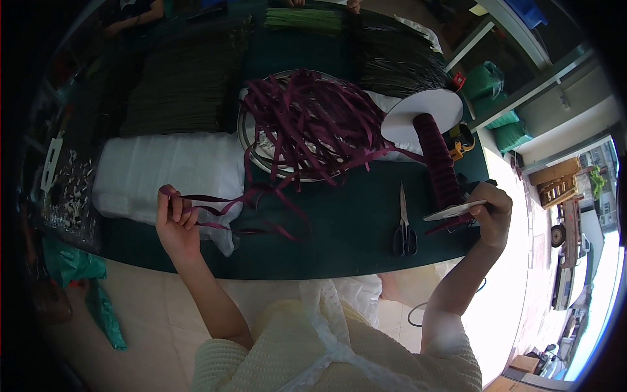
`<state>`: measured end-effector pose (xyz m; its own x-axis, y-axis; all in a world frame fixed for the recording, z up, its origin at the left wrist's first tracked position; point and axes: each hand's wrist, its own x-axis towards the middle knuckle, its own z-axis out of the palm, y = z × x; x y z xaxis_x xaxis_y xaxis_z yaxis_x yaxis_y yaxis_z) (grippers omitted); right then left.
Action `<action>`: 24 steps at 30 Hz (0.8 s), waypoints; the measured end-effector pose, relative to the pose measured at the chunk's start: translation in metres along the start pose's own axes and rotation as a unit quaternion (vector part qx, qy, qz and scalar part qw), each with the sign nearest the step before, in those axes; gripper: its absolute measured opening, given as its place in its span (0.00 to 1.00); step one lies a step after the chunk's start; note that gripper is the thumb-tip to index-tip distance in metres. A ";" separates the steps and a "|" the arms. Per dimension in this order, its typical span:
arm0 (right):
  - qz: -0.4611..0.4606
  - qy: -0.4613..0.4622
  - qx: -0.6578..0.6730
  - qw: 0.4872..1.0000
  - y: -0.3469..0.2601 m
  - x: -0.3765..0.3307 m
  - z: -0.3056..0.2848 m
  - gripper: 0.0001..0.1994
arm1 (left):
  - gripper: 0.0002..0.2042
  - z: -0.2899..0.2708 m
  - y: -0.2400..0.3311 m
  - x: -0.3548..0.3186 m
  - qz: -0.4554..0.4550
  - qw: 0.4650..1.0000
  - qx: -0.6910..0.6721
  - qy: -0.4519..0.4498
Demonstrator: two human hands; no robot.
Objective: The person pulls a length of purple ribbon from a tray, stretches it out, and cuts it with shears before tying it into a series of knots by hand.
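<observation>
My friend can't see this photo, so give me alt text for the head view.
The left hand holds maroon ribbon and the right hand grips a white-flanged spool, near a ribbon heap. Scissors lie between the hands on a green table.

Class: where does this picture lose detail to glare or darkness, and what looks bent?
Head view: glare bleaches the floor at right; the dark bundle, upper left, sinks into shadow, while the purple ribbon reads clearer; the near edge of the table curves.

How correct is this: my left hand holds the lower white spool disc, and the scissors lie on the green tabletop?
Wrong side: in the head view, your right hand holds the lower white spool disc. The scissors do lie on the green tabletop.
</observation>
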<state>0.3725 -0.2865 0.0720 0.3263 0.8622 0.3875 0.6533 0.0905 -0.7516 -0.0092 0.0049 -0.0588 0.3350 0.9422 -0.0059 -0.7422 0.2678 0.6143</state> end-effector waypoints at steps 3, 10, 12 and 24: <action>0.028 0.112 0.031 0.993 0.008 -0.021 -0.015 0.22 | 0.09 -0.016 0.011 -0.014 0.041 0.998 -0.031 0.042; -0.001 0.225 0.267 0.937 0.051 -0.024 -0.023 0.25 | 0.10 -0.063 0.047 -0.041 0.203 0.973 -0.111 0.022; 0.003 0.422 0.214 0.881 0.047 -0.006 -0.001 0.20 | 0.10 -0.062 0.065 -0.050 0.250 0.964 -0.096 -0.003; -0.075 0.051 0.655 0.750 0.023 0.023 0.033 0.17 | 0.10 -0.050 0.056 -0.057 0.104 0.993 -0.036 0.044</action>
<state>0.3731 -0.2481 0.0461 0.4111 0.7568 0.5081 -0.5226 0.6524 -0.5489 -0.0989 -0.0238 -0.0637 0.1209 0.9917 0.0443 -0.8305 0.0765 0.5518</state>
